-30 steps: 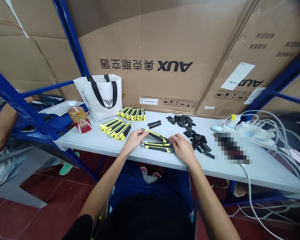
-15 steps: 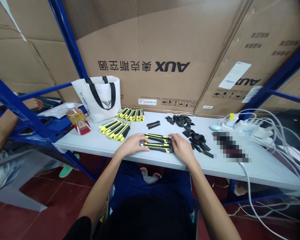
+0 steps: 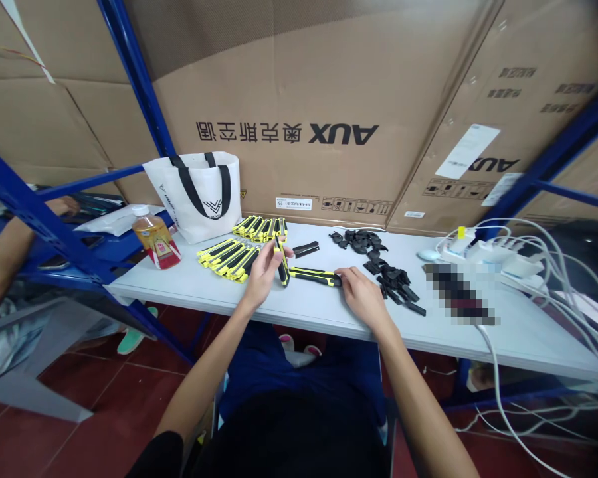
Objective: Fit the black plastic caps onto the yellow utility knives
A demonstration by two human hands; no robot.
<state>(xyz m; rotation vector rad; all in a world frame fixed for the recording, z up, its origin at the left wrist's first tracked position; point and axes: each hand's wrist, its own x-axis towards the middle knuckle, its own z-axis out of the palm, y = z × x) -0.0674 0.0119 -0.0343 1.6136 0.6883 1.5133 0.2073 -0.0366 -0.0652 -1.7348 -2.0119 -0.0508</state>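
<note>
A yellow-and-black utility knife [image 3: 282,267] is gripped by my left hand [image 3: 262,271], its length turned steeply up off the table. Flat on the tabletop lies a second utility knife [image 3: 313,275], and the closed fingers of my right hand [image 3: 361,291] hold its right end. Just behind my left hand are two rows of similar knives, a near row [image 3: 224,257] and a far row [image 3: 259,228]. Two slim black strips [image 3: 306,249] rest beyond the lying knife. Small black plastic pieces [image 3: 397,281] are heaped beside my right hand, with more pieces [image 3: 359,239] farther back.
A white tote bag [image 3: 209,199] and a drink bottle [image 3: 157,238] stand at the table's left. To the right are a pixelated object [image 3: 461,292], power strips [image 3: 498,252] and white cables [image 3: 561,265]. Cardboard boxes [image 3: 299,79] rise behind. Another person's arm [image 3: 10,255] is at far left.
My left hand has lifted one of the two side-by-side knives, moved it slightly left and up, and turned it upright. My right hand has stayed at the other knife's end.
</note>
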